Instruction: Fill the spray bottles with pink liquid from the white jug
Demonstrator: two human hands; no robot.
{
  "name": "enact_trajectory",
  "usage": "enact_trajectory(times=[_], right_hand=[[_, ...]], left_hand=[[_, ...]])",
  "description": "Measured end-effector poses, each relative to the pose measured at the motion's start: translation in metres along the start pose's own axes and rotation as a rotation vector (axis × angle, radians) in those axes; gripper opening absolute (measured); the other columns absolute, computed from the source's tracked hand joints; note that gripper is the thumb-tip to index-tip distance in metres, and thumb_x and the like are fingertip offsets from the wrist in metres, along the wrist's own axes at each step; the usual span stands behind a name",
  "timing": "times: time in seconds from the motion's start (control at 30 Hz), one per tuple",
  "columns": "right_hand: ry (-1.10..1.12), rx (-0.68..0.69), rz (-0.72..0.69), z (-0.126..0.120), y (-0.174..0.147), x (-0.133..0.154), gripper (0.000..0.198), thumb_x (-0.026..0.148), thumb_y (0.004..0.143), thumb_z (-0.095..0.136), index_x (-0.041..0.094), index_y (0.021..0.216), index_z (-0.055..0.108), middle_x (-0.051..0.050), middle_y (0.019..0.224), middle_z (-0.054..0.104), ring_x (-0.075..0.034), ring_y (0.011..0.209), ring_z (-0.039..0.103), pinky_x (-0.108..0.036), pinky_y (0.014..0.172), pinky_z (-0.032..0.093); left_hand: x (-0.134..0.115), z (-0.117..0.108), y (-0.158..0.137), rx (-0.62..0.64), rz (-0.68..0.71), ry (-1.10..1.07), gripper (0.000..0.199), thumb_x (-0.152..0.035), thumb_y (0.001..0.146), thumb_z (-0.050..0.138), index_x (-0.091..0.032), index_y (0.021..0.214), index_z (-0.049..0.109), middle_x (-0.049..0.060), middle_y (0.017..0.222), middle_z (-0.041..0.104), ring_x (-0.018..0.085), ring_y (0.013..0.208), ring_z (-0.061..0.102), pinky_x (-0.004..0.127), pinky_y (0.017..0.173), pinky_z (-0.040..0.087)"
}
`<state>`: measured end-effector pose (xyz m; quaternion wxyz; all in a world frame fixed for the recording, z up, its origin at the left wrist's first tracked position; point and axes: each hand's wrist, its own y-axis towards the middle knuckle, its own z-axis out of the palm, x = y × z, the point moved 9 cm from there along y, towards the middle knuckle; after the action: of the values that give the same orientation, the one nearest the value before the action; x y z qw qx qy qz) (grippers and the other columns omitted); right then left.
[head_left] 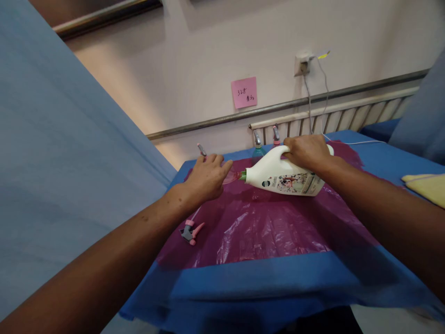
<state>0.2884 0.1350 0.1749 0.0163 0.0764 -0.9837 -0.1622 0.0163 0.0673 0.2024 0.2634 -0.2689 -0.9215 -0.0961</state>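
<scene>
My right hand (308, 150) grips the handle of a white detergent jug (267, 171) with a printed label. The jug is tipped on its side, its green spout (243, 175) pointing left. My left hand (208, 174) is closed around a clear pinkish spray bottle (230, 177), mostly hidden behind the fingers. The bottle's open neck meets the jug's spout; whether liquid is flowing I cannot tell. A grey and pink trigger spray head (189, 233) lies on the purple plastic sheet (257, 232), nearer to me than my left hand.
Behind the jug stand a teal spray bottle (257, 152) and a pink-collared one (276, 137); another spray head (201, 149) shows at back left. A blue cloth (243, 283) covers the table. A blue curtain (86, 116) hangs left; a yellow cloth (426, 188) lies right.
</scene>
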Motion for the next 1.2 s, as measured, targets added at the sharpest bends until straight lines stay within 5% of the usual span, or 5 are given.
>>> enact_trajectory(times=[1.2], right_hand=[[0.000,-0.016,-0.006,0.000,0.001,-0.001,0.048,0.058,0.104,0.060,0.031,0.140,0.079,-0.015,0.110,0.084,-0.035,0.097,0.074,-0.042,0.078,0.040]], left_hand=[[-0.009,-0.017,0.011,0.046,0.099,0.122,0.067,-0.013,0.092,0.066,-0.021,0.157,0.056,0.019,0.144,0.066,0.040,0.131,0.058,0.054,0.108,0.045]])
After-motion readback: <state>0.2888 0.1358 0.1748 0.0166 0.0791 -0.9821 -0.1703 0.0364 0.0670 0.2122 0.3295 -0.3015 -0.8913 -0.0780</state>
